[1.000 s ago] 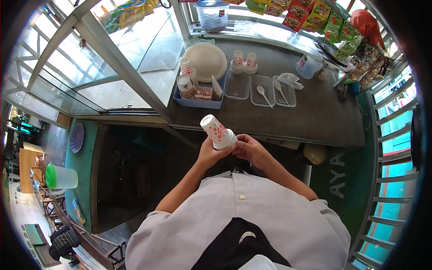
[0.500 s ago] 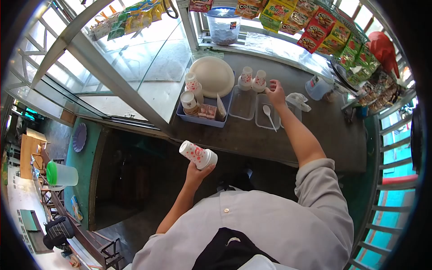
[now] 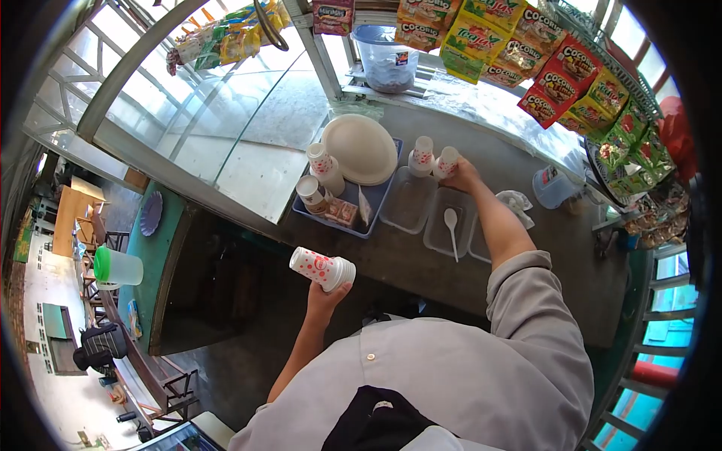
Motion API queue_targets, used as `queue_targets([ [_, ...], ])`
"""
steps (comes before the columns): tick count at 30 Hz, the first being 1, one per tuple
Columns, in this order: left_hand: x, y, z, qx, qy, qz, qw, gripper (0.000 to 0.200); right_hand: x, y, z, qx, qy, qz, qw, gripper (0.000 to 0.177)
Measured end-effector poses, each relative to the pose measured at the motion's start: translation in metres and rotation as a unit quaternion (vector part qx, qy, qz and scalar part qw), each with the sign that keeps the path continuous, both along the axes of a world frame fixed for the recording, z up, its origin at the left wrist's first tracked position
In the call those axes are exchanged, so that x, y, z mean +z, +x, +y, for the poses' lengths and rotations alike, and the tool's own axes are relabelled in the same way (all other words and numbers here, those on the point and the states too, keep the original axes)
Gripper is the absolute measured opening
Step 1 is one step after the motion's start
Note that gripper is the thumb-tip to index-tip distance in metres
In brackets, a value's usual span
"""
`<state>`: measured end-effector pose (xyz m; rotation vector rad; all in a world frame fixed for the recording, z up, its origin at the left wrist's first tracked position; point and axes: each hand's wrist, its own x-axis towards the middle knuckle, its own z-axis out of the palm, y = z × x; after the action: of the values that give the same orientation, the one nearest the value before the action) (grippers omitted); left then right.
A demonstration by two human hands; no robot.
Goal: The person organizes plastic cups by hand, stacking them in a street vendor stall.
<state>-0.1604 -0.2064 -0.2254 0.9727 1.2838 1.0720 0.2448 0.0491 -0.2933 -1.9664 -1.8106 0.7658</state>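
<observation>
Evidently, a stack of white cups with red dots (image 3: 322,269) is held low in front of the body, clear of the counter (image 3: 556,293). It is clasped by the left hand (image 3: 323,297) near the rims, tilted, with the narrow end pointed away to the left; that grip appears to be chosen so that the cups stay nested. The hands are set well apart. By the right hand (image 3: 460,179), the base of a second dotted stack (image 3: 447,162) is reached on the counter — whether the fingers are closed on it cannot be told, as they are partly hidden.

Just beside that stack, a third stack (image 3: 423,156) is stood rims down, presumably for a steadier footing. Nearer the body, a clear container (image 3: 408,201) is set next to another container (image 3: 440,240), in which a white spoon (image 3: 450,220) is laid. To the left, further cups (image 3: 325,167) and small packets (image 3: 340,213) are gathered in a blue tray (image 3: 388,197) — seemingly to hold loose stock together — and a pale round plate (image 3: 361,146) is rested at its back. Overhead, sachets (image 3: 560,79) are hung in strips, apparently to spare counter space.
</observation>
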Motion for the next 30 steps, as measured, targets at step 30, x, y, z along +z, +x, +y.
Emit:
queue_targets([
  [30, 0.149, 0.164, 0.107, -0.3, 0.434, -0.013, 0.849, 0.08, 0.22, -0.046, -0.152, 0.124, 0.039, 0.73, 0.671, 0.045],
])
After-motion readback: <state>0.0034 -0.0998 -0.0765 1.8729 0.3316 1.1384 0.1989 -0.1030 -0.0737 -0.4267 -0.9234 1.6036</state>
